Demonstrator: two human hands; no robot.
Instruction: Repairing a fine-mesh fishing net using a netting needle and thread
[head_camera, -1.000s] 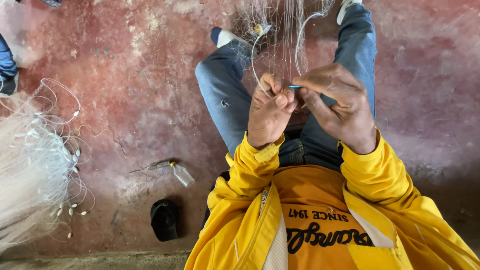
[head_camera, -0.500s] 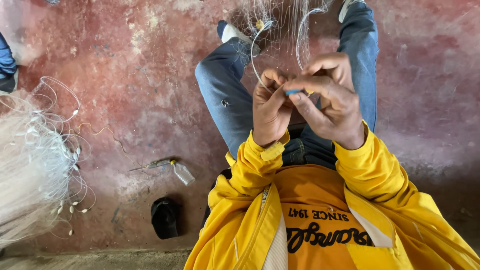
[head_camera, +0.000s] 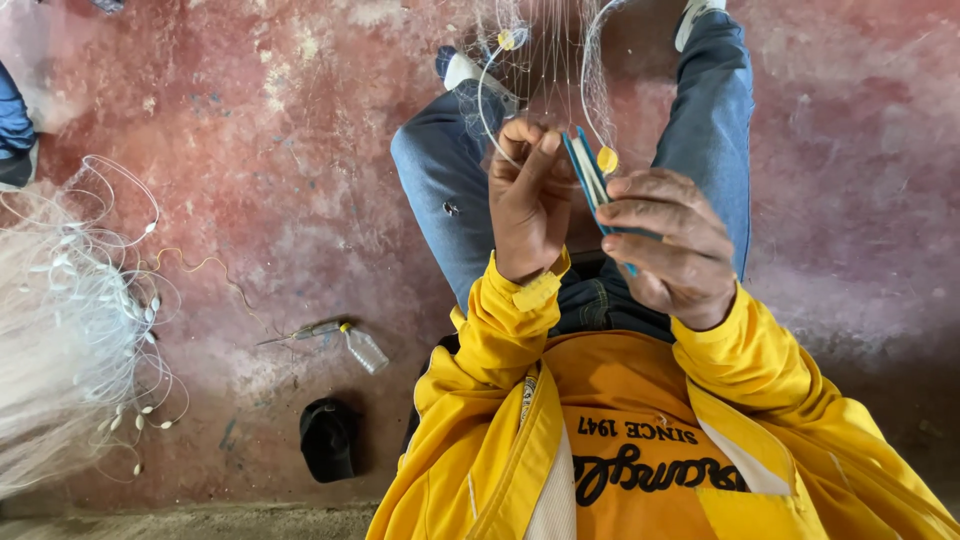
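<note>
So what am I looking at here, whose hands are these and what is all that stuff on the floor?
No machine here: a camera worn on a person's head looks down at their own two hands, yellow sleeves and jeans. The left hand pinches fine netting that runs up between the knees. The right hand holds a flat blue tool, near a small yellow float on the net's cord. On the reddish floor lie a heap of pale net, a small clear bottle and a dark object I cannot identify.

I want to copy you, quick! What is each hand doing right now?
Left hand: fingers pinched shut on the thin fishing net line.
Right hand: fingers closed around the flat blue netting tool.
</note>
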